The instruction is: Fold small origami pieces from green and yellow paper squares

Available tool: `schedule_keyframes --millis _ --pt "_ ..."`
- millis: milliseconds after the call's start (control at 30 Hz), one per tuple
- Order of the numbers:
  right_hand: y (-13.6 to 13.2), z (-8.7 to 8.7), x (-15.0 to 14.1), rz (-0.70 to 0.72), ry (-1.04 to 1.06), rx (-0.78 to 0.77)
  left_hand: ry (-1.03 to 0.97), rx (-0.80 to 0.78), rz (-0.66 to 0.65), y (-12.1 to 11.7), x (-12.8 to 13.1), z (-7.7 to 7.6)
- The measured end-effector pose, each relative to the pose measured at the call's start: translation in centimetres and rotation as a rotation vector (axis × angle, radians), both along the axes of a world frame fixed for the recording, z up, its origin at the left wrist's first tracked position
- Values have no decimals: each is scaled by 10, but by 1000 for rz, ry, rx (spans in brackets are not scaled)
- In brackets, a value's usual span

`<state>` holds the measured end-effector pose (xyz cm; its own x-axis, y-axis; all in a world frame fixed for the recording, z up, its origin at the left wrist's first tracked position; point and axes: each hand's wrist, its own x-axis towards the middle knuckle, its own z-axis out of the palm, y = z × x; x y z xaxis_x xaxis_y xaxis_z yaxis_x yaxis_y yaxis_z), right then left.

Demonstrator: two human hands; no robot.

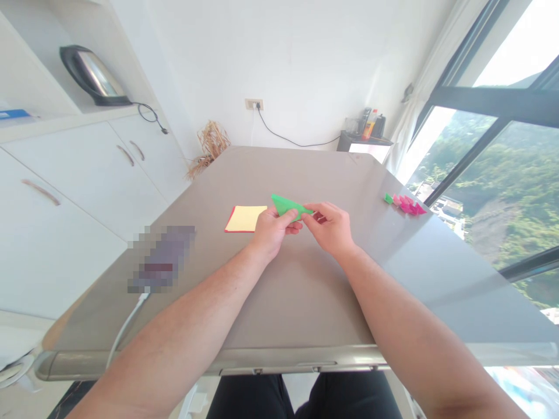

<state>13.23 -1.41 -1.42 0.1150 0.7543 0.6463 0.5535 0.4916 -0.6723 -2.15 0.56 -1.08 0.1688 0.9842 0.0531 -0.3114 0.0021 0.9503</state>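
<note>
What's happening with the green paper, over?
Left hand, right hand: both gripping green paper. Folded into pointed shape. Yellow paper beside left hand, not in the way.

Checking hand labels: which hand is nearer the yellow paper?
Left. In view, the left hand overlaps the right edge of the yellow paper; the right hand is farther right, past the left.

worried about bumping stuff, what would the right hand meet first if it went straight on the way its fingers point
The green folded paper, whose end the right hand pinches; the left hand probably comes next, though depth is unclear.
</note>
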Motion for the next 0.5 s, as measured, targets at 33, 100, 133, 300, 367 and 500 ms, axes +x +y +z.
schedule_keyframes --millis 33,100,133,300,367,500 --pt "0 -2 0 -12 -60 62 11 -5 13 0 0 0" --pt "0 -5 1 -20 -150 141 20 -19 22 0 0 1" --pt "0 -5 2 -26 -185 158 19 -26 23 -1 0 2" --pt "-3 -1 4 -72 -282 117 -1 -40 29 0 0 0" --pt "-5 1 4 -77 -305 95 -1 -44 31 1 0 -1" --pt "-6 3 5 -70 -340 90 0 -63 33 1 1 -2"
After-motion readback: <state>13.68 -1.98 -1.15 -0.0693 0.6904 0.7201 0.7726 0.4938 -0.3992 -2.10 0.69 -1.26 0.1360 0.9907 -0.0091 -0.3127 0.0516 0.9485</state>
